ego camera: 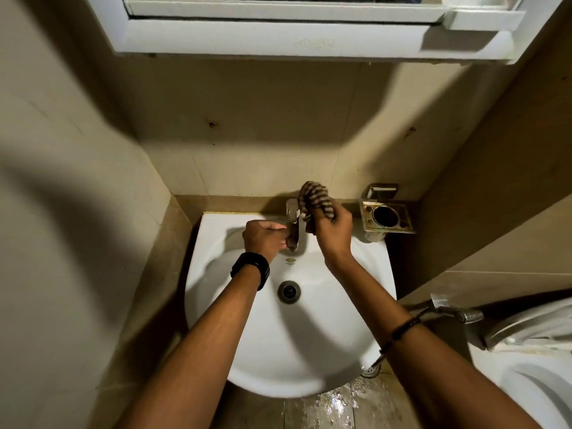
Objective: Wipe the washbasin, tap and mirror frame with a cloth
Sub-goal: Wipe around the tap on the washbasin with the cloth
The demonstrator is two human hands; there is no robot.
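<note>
Cloth [315,201], brown with pale stripes, is bunched in the right hand [335,235], whose fingers are curled tight around it. It stands up just right of the tap [292,216], near its top. The left hand [263,239] has curled fingers against the spout; I cannot tell if they grip it. A black watch [251,269] is on the left wrist, a dark band [402,328] on the right. Both arms reach over the white basin [213,274] and its drain [288,291]. A metal holder [387,216] is on the wall at the right, and the white mirror frame [278,41] is above.
</note>
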